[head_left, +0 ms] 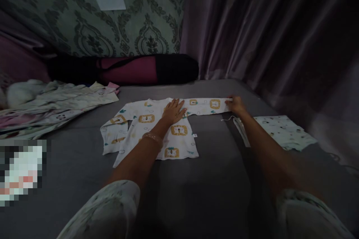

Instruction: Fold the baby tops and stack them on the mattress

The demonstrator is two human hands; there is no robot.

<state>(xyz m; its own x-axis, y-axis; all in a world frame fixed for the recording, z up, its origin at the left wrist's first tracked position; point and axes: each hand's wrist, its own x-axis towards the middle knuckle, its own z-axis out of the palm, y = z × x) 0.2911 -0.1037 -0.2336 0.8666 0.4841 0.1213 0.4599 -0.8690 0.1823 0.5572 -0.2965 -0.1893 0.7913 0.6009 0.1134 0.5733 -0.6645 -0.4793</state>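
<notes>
A small white long-sleeved shirt (pixel 146 129) printed with yellow lion faces lies spread on the grey bed sheet (pixel 215 179). My left hand (pixel 173 112) rests flat on its upper part near the shoulder, fingers spread. At the end of the sleeve stretched out to the right, my right hand (pixel 236 105) pinches the cuff. The other sleeve angles down to the left, and my left forearm hides part of the shirt's lower body.
Folded patterned cloth (pixel 283 130) lies to the right, beside a thin white strip with a string (pixel 241 131). Piled clothes (pixel 64 104) lie at the left. A long black and magenta bag (pixel 129 70) lies along the wall; curtains (pixel 232 26) hang at the right.
</notes>
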